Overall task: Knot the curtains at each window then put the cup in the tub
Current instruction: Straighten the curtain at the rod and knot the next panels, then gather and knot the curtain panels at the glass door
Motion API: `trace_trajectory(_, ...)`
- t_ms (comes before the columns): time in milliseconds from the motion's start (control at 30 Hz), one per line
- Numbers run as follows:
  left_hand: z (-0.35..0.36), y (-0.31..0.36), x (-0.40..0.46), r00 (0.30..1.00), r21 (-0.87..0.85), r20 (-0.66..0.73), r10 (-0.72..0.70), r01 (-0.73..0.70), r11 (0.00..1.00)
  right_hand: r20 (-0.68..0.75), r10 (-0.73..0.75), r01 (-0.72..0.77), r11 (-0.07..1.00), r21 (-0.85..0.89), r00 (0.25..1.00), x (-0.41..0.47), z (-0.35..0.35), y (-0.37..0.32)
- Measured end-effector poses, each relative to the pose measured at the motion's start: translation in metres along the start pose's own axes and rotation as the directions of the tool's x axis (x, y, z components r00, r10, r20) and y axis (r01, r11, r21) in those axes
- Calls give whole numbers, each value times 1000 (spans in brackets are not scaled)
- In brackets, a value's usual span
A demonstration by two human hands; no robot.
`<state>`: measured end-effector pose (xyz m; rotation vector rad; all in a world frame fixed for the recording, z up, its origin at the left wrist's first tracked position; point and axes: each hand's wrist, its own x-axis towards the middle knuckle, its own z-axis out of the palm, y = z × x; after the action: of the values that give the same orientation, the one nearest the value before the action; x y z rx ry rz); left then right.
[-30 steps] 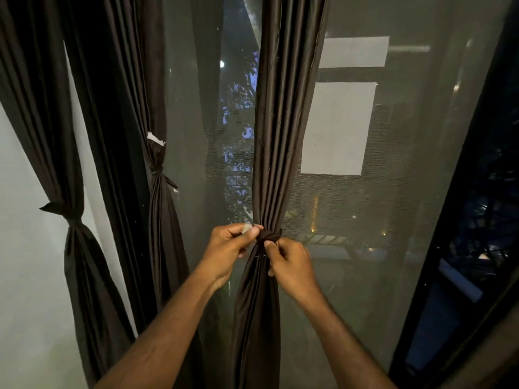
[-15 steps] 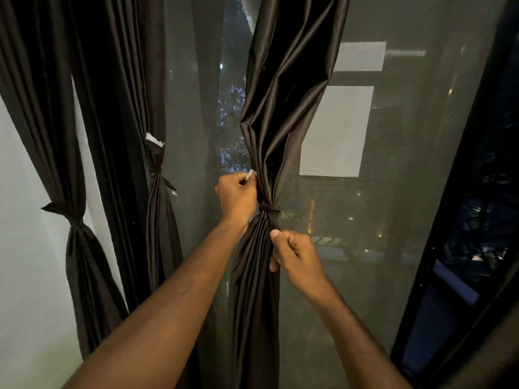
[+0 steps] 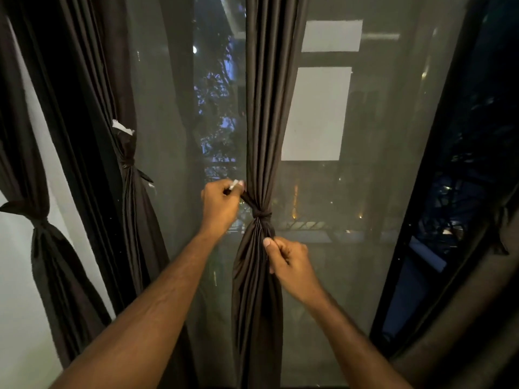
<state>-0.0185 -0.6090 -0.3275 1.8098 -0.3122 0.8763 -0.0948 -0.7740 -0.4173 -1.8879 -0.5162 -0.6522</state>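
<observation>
A dark brown curtain [image 3: 268, 108] hangs in front of the window glass, gathered into a knot [image 3: 262, 216] at mid height. My left hand [image 3: 220, 204] is closed on the upper end of the tie strip, left of the knot, with a small white tag showing between the fingers. My right hand [image 3: 289, 258] is closed on the lower end of the strip just below the knot. Two more dark curtains hang knotted to the left, one [image 3: 130, 169] beside the glass and one [image 3: 39, 223] at the far left. No cup or tub is in view.
The window glass [image 3: 351, 192] shows night lights and white reflections. A black window frame [image 3: 438, 175] runs diagonally at the right. A pale wall [image 3: 16, 276] lies behind the far-left curtain.
The curtain above the knot, bunched and loose half a second ago, now hangs straight and taut. My left hand has come down beside the knot; my right hand stays below it.
</observation>
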Motion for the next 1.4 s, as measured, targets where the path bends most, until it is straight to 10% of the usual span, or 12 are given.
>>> trace_trajectory(600, 42, -35, -108, 884, 17, 466, 50, -66, 998, -76, 226, -238, 895, -377, 971, -45, -40, 50)
trace_trajectory(1400, 309, 145, -162, 749, -143, 622, 227, -176, 974, -278, 289, -397, 745, -536, 916, -115, -371, 76)
